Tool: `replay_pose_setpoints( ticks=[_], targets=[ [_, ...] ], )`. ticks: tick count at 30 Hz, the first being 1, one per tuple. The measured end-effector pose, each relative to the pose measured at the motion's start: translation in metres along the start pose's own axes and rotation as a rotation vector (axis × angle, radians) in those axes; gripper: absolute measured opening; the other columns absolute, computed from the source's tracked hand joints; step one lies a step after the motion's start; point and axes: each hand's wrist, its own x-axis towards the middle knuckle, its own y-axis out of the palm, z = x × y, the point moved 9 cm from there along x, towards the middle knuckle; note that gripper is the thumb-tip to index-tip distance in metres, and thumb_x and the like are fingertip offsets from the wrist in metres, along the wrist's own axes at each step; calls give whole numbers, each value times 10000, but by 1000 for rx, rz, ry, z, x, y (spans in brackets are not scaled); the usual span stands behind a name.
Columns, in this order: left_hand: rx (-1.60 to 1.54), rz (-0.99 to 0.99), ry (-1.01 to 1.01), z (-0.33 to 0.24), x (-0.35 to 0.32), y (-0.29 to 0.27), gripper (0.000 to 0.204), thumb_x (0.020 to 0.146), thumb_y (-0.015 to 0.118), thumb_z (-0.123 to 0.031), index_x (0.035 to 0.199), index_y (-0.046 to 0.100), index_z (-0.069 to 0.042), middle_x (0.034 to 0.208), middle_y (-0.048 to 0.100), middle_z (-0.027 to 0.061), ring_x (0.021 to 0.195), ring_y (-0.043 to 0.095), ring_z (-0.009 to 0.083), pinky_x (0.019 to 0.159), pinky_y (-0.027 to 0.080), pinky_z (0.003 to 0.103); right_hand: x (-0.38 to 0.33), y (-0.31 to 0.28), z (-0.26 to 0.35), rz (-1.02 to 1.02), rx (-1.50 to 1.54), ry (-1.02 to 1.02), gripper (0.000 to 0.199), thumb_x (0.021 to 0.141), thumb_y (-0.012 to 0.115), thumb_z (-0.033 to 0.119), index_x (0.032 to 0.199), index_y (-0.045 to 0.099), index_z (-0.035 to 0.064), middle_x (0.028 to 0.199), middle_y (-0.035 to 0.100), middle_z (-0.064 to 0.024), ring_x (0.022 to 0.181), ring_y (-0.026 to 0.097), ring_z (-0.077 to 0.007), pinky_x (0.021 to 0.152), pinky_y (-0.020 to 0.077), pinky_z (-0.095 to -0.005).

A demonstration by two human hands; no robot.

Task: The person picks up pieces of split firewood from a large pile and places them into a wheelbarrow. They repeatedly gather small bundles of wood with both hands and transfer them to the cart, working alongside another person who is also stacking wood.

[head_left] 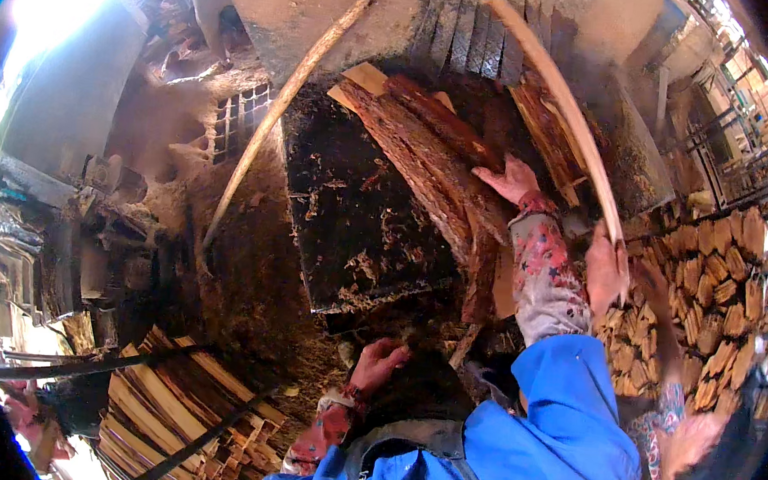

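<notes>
Several bark-covered wood slabs (418,152) lie slanted over a dark, debris-strewn metal surface (359,211). My right hand (508,179) reaches forward over them, fingers stretched out and apart, at the edge of a slab. Whether it presses on the bark I cannot tell. Nearer my body, my left hand (380,366) is held low with its fingers curled, and nothing shows in it. Both my arms have red patterned sleeves. At the right, another person's hand (608,271) is at the lower end of a long pale wooden pole (567,96).
Another pole (291,97) stands left of the slabs. More slabs (550,131) lie beyond my right hand. Split wood is stacked in a pile (715,275) at right and in a bundle (173,395) at lower left, crossed by dark bars. A metal grate (240,120) sits far left.
</notes>
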Motion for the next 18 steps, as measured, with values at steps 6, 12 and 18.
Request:
replay_pose_setpoints(
  ticks=[6,12,18],
  targets=[
    [-94,13,4,-48,20,-3,367,935,604,-315,1071,615,25,930,669,68,841,617,134,743,499,274,-45,27,25,-347,-2,-77,855,726,619,700,1124,584,-56,1017,598,-333,966,602,-438,835,513,-465],
    [-409,-165,-148,-63,-3,-40,489,962,523,-427,1088,613,38,937,657,58,820,602,135,735,479,285,-112,57,66,-363,177,-67,860,726,675,636,1242,509,-32,1047,520,-332,955,558,-477,806,490,-495],
    [-354,-177,-126,-74,-9,-72,547,915,604,-432,1128,587,72,990,645,82,840,588,138,724,484,296,-162,64,105,-444,282,-71,815,781,693,494,1311,413,-58,1126,504,-335,1037,516,-468,863,461,-488]
  ],
)
